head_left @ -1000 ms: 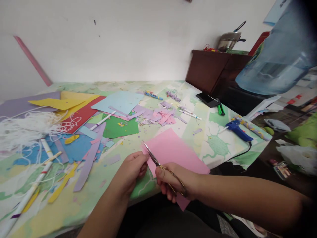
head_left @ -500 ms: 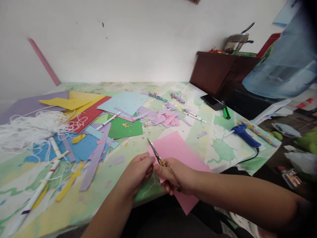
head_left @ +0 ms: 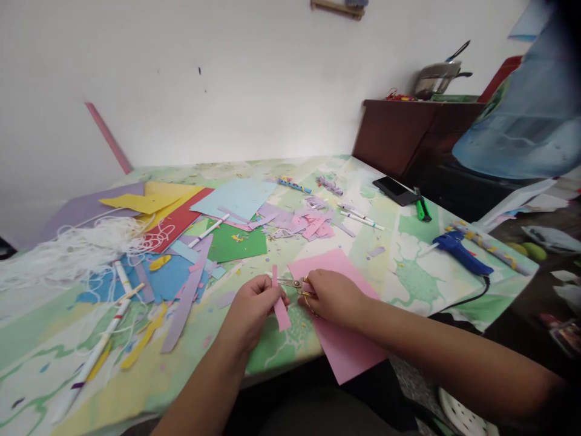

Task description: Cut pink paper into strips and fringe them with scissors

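Observation:
Near the table's front edge my left hand (head_left: 258, 306) pinches a narrow pink paper strip (head_left: 281, 313), whose two ends stick out above and below the fingers. My right hand (head_left: 331, 293) is closed round the gold handles of a pair of scissors (head_left: 296, 283). The scissor blades point left and meet the strip just above my left fingers; I cannot tell whether they cut into it. Under my right hand lies a larger pink paper sheet (head_left: 349, 351), partly covered by the hand and overhanging the table edge.
White string (head_left: 91, 242) and coloured sheets fill the left side. Paper scraps (head_left: 308, 221) and markers (head_left: 361, 219) lie mid-table. At right are a blue glue gun (head_left: 463, 253) with its cord, a phone (head_left: 394, 190) and a green cutter (head_left: 423, 209).
A pink strip now shows separately in my left hand, apart from the sheet. The scissors have turned from pointing away to pointing left, towards the strip. The view has shifted slightly.

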A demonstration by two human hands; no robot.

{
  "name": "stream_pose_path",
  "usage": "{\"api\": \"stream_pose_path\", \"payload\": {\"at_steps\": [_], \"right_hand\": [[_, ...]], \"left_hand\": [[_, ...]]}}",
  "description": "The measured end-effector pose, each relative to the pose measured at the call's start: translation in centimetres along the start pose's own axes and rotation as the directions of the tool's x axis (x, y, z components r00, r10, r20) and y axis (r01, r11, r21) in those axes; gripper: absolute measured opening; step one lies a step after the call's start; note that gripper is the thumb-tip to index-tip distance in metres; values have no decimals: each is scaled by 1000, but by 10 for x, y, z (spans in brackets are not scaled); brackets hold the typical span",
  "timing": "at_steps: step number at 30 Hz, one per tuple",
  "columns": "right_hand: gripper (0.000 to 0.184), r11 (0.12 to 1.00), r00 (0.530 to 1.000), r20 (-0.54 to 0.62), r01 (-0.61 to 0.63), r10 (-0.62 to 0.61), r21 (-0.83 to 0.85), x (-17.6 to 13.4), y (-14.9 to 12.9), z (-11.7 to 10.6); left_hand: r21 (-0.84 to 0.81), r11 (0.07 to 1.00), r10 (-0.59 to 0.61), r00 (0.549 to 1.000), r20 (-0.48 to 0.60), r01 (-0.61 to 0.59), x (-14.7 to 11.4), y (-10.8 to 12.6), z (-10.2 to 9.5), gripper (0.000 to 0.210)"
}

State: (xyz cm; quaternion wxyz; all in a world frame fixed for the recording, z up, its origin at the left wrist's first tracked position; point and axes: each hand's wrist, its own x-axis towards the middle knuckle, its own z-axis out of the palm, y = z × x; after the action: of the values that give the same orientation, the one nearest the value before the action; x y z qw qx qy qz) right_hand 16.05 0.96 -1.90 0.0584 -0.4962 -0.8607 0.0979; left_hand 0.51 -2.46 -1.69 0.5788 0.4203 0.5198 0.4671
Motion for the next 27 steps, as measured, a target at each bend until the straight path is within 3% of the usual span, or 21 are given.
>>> {"api": "stream_pose_path", "payload": {"at_steps": [3,9,13,17,22,27], "right_hand": [[19,1000,999,-25,25,-25,-16,0,12,0],[21,993,991,-64,-121,121,13,20,52,-10],[32,990,992,7,-127,127,68,26,59,-23],[37,981,999,38,-17,10,192,27,43,-33],[39,956,974,-113,214,-194,200,38,27,-33],[39,956,962,-167,243,-216,162,45,26,-17]], "left_hand": [[-30,1000,3,1000,-15,-3,1,4,3,18],[-35,998,43,999,-14,-43,3,18,2,14],[-75,996,43,998,-47,-47,10,29,-1,18],[-90,993,68,995,-77,-75,21,34,-4,18],[-31,998,56,998,-4,-57,27,32,-6,18],[-16,1000,18,1000,-11,-18,31,26,-6,15]]}}
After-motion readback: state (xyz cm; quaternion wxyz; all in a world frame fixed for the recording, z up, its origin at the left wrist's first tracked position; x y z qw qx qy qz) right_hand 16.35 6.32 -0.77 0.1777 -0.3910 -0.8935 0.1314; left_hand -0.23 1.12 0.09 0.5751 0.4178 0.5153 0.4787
